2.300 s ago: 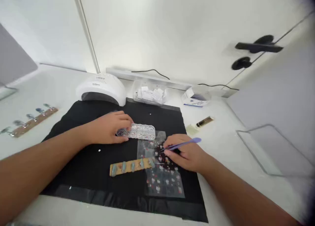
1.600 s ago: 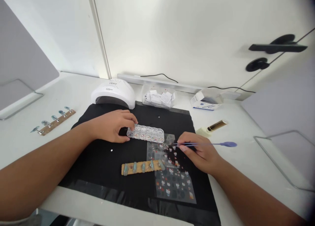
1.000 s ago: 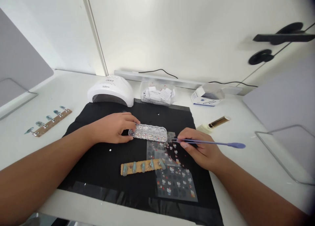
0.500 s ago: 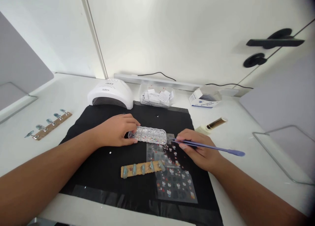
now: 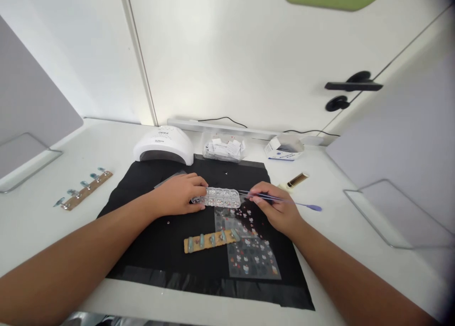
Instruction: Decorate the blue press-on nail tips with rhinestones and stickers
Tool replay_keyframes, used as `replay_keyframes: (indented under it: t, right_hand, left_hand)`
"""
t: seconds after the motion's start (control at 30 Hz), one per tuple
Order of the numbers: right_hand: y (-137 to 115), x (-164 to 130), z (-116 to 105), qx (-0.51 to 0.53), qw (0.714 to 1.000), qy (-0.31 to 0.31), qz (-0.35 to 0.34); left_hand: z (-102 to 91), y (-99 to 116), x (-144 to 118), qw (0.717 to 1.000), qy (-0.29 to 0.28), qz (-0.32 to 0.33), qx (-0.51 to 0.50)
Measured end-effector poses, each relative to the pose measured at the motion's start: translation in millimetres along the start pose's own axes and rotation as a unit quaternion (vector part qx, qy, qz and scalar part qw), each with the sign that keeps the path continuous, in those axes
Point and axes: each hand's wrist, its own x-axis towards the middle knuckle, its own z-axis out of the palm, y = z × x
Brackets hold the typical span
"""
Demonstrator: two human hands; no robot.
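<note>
My left hand [image 5: 185, 193] grips the left end of a clear compartment box [image 5: 222, 199] filled with tiny rhinestones. Purple tweezers [image 5: 272, 198] sit between the fingers of my right hand [image 5: 275, 205]; their tips are at the box's right edge, and whether they hold a stone is too small to tell. Just in front of the box lies a brown strip [image 5: 207, 241] bearing several teal press-on nails. Clear sticker sheets [image 5: 252, 259] with small white cartoon figures lie beside and partly under that strip. A tiny pale bit [image 5: 168, 222] rests on the black mat [image 5: 152, 250].
A white nail lamp [image 5: 165, 143] stands at the back left, beside a clear tub of small packets [image 5: 223, 148] and an opened carton [image 5: 284, 148]. A bottle with a gold cap [image 5: 296, 180] is off the mat's right edge. Another strip with teal nails [image 5: 87, 189] lies at left.
My head view has tilted up and shifted, so more of the door shows. Both hands keep their holds; the tweezer tips remain near the box's right end.
</note>
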Motion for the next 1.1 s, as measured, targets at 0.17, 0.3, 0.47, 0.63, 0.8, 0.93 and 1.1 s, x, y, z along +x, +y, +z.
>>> replay_keyframes:
  t: [0.17,0.3,0.47,0.63,0.8,0.93,1.1]
  right_hand:
    - [-16.3,5.7,2.8,0.05,0.998,0.042,0.006]
    - [-40.6,22.5,4.3,0.112,0.992,0.06,0.004]
    - [-56.1,50.7,20.9,0.22,0.974,0.061,0.02]
    - [-34.2,53.9,44.5,0.32,0.945,0.014,0.063]
    - [-9.0,44.0,54.5,0.368,0.92,-0.056,0.122]
    - [-6.0,41.8,54.5,0.37,0.912,-0.098,0.149]
    - [-6.6,39.4,52.2,0.35,0.915,-0.125,0.16]
  left_hand:
    - [-1.0,-0.7,-0.4,1.0,0.011,0.0,-0.015]
    - [-0.5,-2.6,-0.8,0.999,0.021,0.001,-0.036]
    - [-1.2,-3.8,-1.4,0.998,0.028,0.002,-0.056]
    - [-0.2,-6.9,-1.0,0.997,0.03,-0.004,-0.072]
    - [1.6,-10.3,1.0,0.995,0.028,-0.012,-0.093]
    - [2.7,-13.1,1.5,0.994,0.022,-0.016,-0.107]
    - [3.5,-13.6,1.6,0.994,0.015,-0.014,-0.103]
